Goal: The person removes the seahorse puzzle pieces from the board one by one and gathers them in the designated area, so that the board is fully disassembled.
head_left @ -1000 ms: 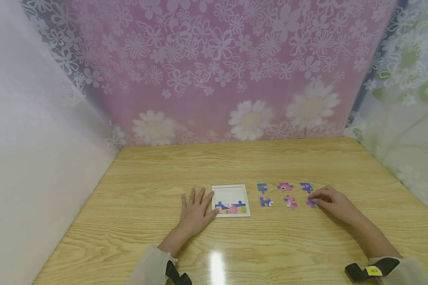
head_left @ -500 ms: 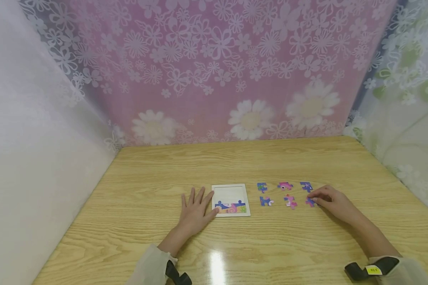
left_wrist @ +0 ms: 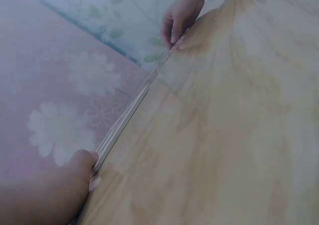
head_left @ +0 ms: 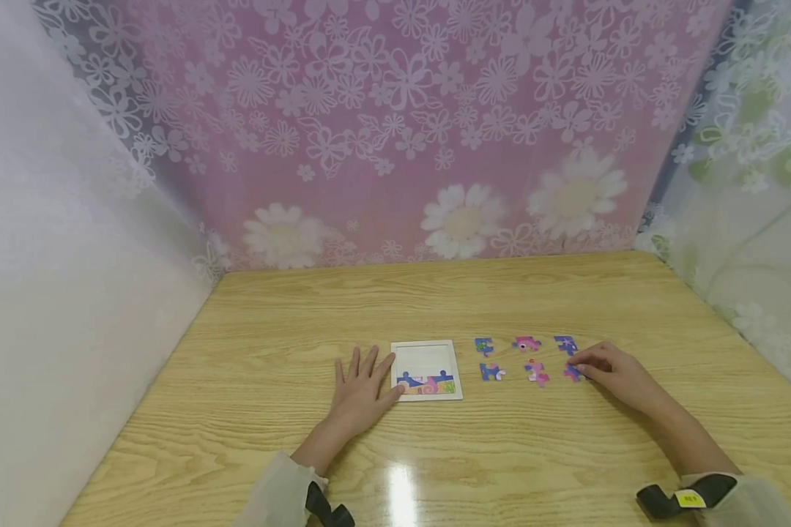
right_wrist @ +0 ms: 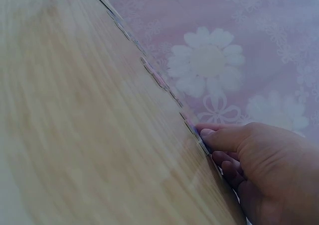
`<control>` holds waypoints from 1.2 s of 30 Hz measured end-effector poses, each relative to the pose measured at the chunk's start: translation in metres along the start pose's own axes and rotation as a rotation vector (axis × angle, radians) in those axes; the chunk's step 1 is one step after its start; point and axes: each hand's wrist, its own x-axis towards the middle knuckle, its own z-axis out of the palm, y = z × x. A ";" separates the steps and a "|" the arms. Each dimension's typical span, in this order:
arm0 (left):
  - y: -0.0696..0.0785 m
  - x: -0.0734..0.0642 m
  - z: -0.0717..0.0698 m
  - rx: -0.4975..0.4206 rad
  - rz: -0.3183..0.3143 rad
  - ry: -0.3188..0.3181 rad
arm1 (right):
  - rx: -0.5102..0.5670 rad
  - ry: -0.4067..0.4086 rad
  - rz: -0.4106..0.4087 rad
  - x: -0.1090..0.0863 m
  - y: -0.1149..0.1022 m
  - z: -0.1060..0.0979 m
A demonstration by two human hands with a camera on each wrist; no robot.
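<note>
Head view: pinched puzzle piece (head_left: 571, 374), flat, blue and pink.

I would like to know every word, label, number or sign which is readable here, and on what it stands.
None is readable.
Yellow label on the black strap near the right hand: dark marks, too small and blurred to read.
Puzzle pieces and tray: no readable text.

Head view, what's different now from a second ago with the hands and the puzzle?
Very little. The right hand and the puzzle piece at its fingertips seem to have shifted very slightly left; nothing was visibly picked up or let go. The left hand stayed spread against the white frame, and the other five loose pieces lie as they were.
</note>
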 end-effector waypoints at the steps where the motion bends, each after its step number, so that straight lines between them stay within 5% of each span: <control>1: 0.000 0.000 0.000 0.000 -0.001 0.000 | -0.002 0.000 0.000 0.000 0.000 0.000; 30: -0.001 0.000 0.001 0.009 -0.005 -0.010 | 0.003 0.013 -0.001 0.000 -0.002 0.000; 36: 0.000 0.000 -0.001 0.000 0.003 -0.004 | -0.010 0.025 0.066 0.000 -0.007 -0.004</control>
